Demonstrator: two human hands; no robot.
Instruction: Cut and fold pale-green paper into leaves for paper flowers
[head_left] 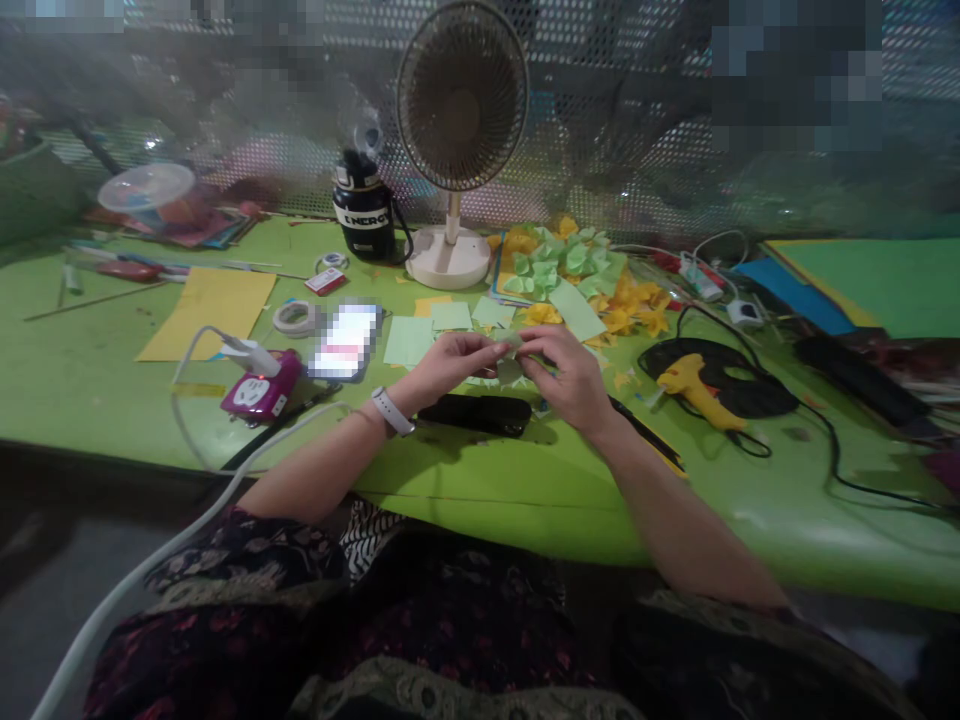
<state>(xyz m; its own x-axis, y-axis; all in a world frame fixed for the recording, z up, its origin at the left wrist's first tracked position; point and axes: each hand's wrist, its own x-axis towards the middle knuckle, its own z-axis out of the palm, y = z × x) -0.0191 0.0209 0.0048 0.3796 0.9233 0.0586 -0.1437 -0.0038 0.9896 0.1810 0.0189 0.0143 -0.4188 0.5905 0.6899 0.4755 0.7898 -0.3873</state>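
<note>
Both hands meet over the middle of the green table [525, 480]. My left hand [450, 362], with a white band on its wrist, pinches one side of a small pale green paper piece [510, 350]. My right hand [566, 372] pinches the other side, fingers curled round it. A black case [476, 413] lies just below the hands. Several pale green paper squares [420, 335] lie flat right behind them.
A yellow glue gun [694, 385] on a black mat lies to the right. A heap of green and yellow paper flowers [577, 265], a standing fan [459, 120] and a black jug [364, 205] stand behind. Tape rolls [296, 317], a pink socket [259, 392] and yellow paper [206, 310] are left.
</note>
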